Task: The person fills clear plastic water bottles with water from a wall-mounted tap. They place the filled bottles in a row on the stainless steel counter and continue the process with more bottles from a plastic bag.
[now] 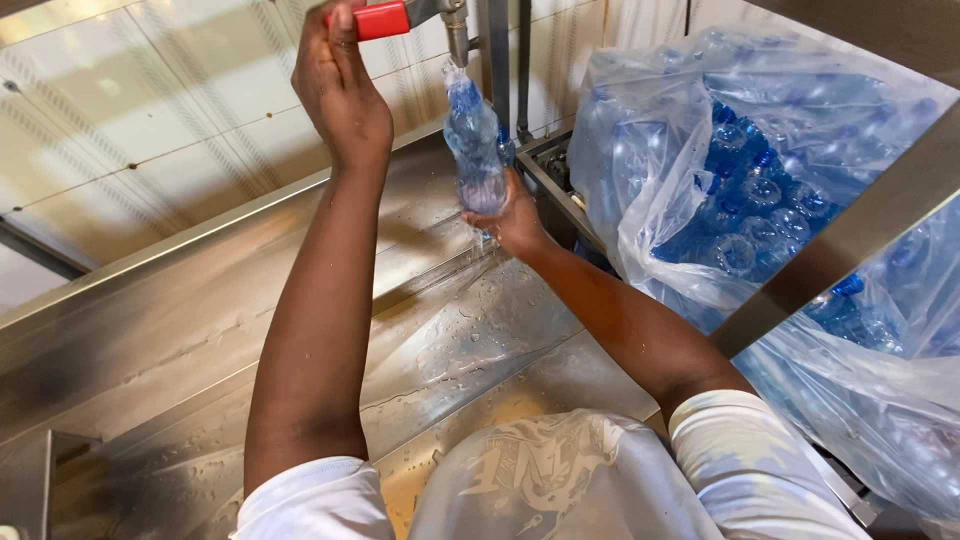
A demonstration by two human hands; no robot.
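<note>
Under the tap, blue bottle

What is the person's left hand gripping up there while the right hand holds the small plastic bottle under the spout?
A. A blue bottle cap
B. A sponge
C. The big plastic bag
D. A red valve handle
D: the left hand is wrapped around the red handle of the tap, while the right hand holds the bottle beneath the spout.

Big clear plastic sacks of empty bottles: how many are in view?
2. One sack is heaped at upper right behind the slanted metal bar; a second sack lies below that bar at lower right. They may be one continuous sack, with more hidden behind.
</note>
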